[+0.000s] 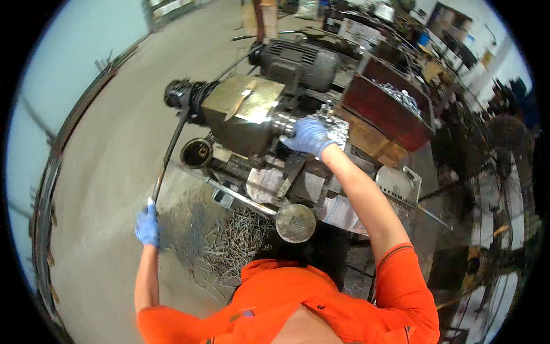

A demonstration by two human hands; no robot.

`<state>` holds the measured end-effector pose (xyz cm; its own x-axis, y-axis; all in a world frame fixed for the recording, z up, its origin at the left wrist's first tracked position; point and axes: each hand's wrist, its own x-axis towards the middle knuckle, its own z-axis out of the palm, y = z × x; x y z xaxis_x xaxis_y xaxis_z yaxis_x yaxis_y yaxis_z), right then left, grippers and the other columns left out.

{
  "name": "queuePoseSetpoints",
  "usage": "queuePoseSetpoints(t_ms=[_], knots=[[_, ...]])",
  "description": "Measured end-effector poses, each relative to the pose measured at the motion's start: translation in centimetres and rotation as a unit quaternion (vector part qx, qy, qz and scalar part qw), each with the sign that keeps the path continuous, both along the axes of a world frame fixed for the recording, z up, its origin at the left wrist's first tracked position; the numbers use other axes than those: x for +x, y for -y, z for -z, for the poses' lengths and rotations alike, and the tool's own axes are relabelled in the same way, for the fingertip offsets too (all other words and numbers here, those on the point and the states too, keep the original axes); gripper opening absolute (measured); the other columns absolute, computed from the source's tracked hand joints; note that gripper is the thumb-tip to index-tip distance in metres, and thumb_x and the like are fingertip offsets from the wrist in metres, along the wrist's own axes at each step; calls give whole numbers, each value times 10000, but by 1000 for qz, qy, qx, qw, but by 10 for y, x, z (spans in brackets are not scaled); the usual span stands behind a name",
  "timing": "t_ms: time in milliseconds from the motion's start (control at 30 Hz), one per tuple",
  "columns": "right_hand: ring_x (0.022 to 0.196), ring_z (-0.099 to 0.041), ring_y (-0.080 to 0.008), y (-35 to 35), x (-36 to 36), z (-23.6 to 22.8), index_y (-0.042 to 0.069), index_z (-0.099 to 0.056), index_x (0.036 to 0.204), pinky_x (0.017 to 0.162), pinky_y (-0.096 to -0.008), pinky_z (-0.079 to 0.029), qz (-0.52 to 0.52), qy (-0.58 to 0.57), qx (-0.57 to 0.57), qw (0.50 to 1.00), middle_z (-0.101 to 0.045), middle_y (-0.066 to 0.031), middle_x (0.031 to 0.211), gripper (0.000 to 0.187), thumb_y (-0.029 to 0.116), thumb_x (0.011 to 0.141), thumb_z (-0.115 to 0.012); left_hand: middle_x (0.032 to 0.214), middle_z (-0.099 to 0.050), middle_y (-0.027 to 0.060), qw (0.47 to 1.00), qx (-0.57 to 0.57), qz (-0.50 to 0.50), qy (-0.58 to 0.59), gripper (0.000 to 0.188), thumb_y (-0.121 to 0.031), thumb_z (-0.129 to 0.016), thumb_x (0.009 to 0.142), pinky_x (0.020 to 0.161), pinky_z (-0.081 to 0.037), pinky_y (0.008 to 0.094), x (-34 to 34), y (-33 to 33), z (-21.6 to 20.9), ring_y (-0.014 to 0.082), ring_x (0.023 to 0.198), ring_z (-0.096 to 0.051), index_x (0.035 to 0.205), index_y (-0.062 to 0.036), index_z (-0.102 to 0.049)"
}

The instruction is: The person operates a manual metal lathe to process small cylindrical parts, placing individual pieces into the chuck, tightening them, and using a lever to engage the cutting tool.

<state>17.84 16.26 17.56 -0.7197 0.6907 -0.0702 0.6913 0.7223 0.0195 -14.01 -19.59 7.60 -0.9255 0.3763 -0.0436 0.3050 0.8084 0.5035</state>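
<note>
In a blue glove, my left hand [148,226] is closed round the lower end of a long dark lever [167,156]. The lever runs up to the left end of a lathe-like machine's headstock [238,129]. My right hand [309,136], also gloved in blue, is curled just right of the machine's shiny metal spindle [282,124]. Its fingers hide whatever is between them. A wooden-handled brush-like tool [240,102] lies on the bright top plate of the headstock. Small shiny metal pieces [339,127] lie beyond my right hand.
Behind the headstock sits a ribbed electric motor [301,62]. A dark red bin [389,109] of metal parts stands at the right on wood. Below the machine are a round-ended bar [295,222], a round black container [196,152] and a heap of thin metal scraps [235,243] on the floor.
</note>
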Motion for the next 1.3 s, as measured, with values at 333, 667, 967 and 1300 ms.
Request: queuePoseSetpoints(t_ms=[333,667,967,1300], knots=[[722,-631,-317,-10,7,18,34,-680,736,746,-399,-476,-8,-83,52,995,-643,-177,713,511,524,753,-536,779,-613,200,998,-34,46,-4,483,-508,-568,798,642,-432,426,31,-10,6,350,713,-585,809,-29,-632],[768,-606,-290,-8,133,-83,62,-710,741,746,-341,-487,76,-189,216,955,-665,-119,800,393,450,735,-651,911,-614,133,917,111,264,-278,420,-356,-613,813,685,-471,404,55,-70,-55,306,750,-602,1099,-53,-564],[1094,-489,-384,57,170,-68,111,-647,1014,915,-438,-412,71,-269,269,922,-521,-219,1197,403,382,719,-686,881,-593,143,831,209,338,-388,558,-502,-533,827,558,-474,399,112,-237,-95,280,620,-616,1248,-138,-503],[973,-563,-336,159,234,51,75,-679,877,853,-408,-448,163,-269,79,946,-603,-151,1058,239,199,673,-693,721,-599,111,786,232,390,-420,243,-247,-530,872,516,-452,398,111,-251,-67,280,544,-581,1053,-101,-598]])
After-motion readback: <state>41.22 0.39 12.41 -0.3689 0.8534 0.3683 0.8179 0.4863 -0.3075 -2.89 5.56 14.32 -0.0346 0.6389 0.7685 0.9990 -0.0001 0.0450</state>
